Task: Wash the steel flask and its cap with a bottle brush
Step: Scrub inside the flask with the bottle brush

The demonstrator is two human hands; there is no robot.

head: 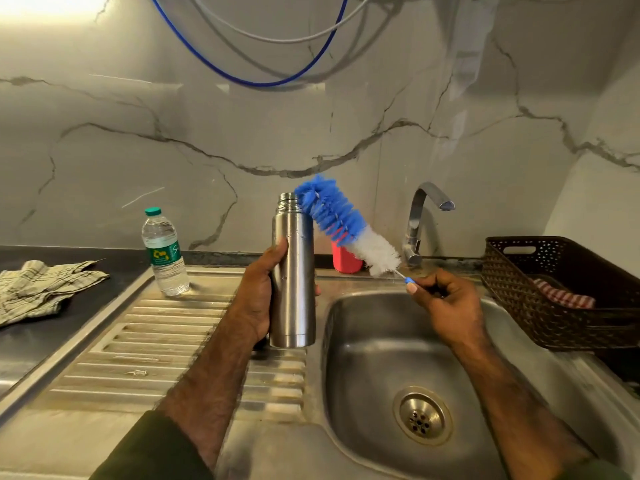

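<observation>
your left hand (258, 292) wraps around the steel flask (293, 271), thumb up the near side and fingers curled behind it, holding it upright and uncapped above the seam between the ribbed drainboard (145, 344) and the sink basin (381, 348). your right hand (446, 303) pinches the thin blue end of the bottle brush (341, 225) handle between thumb and curled fingers. the brush slants up to the left, its blue bristle tip touching the flask's threaded mouth from outside, its white bristles lower, nearer your hand. a red cup (346, 259) stands on the sink ledge behind the brush, just left of the tap (420, 220). a plastic water bottle (162, 252) stands at the drainboard's far corner, a checked cloth (41, 289) lies on the table to the left, and a brown basket (554, 292) sits to the right.
</observation>
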